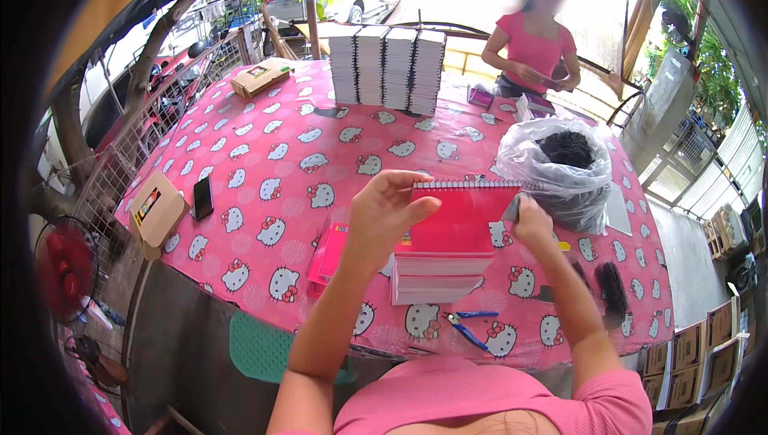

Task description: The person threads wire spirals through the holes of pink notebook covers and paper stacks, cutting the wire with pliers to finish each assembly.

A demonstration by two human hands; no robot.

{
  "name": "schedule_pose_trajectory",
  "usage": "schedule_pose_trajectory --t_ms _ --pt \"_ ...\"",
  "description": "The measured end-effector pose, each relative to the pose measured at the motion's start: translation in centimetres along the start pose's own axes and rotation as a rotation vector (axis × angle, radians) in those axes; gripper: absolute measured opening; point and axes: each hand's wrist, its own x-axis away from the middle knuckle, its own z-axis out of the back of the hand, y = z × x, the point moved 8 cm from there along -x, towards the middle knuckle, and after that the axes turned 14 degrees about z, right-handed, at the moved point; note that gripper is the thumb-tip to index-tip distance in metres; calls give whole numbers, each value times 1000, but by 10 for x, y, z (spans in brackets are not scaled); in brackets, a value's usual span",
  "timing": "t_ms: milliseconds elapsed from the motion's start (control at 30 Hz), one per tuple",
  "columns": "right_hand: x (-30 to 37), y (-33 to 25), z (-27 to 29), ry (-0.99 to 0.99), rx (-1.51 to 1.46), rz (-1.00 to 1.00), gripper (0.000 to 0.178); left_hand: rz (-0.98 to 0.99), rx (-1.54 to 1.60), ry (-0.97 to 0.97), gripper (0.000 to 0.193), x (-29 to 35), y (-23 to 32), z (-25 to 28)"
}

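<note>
A notebook with a glossy red cover (464, 215) lies on top of a stack of notebooks (442, 279) in front of me, a black spiral coil (472, 185) running along its far edge. My left hand (388, 215) is at the far left corner, its fingers bent round the coil's end and the thumb over the cover. At the other end of the coil my right hand (534, 223) is closed on a small grey piece (512, 207), whose kind I cannot make out. Blue-handled cutting pliers (470, 328) lie on the near side of the stack.
Right of the stack stands a clear plastic bag (520, 151) filled with black coils; loose coils (612, 291) lie nearer. Tall notebook stacks (388, 71) stand at the back. A phone (203, 197) and cardboard boxes (156, 211) are left. Another person (532, 51) stands across the table.
</note>
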Motion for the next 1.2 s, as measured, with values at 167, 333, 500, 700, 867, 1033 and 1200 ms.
schedule_pose_trajectory --t_ms 167,333,500,700,867,1033,1200 --pt "91 30 -86 -127 229 -148 47 -552 -459 -34 12 25 60 -52" --pt "164 -53 -43 345 -105 209 54 -712 -898 -531 29 67 22 -84" --pt "201 -112 -75 189 -320 333 55 -677 -714 -30 30 65 16 -65" --pt "190 -99 -33 185 -788 153 37 -779 -680 -20 24 69 11 -63" --pt "169 -141 105 508 -733 370 44 -625 -655 43 26 66 8 -58" --pt "159 -159 131 592 -532 458 48 -632 -643 35 28 68 2 -54" --pt "144 -154 68 -109 -1542 73 43 -729 -696 46 25 74 2 -53"
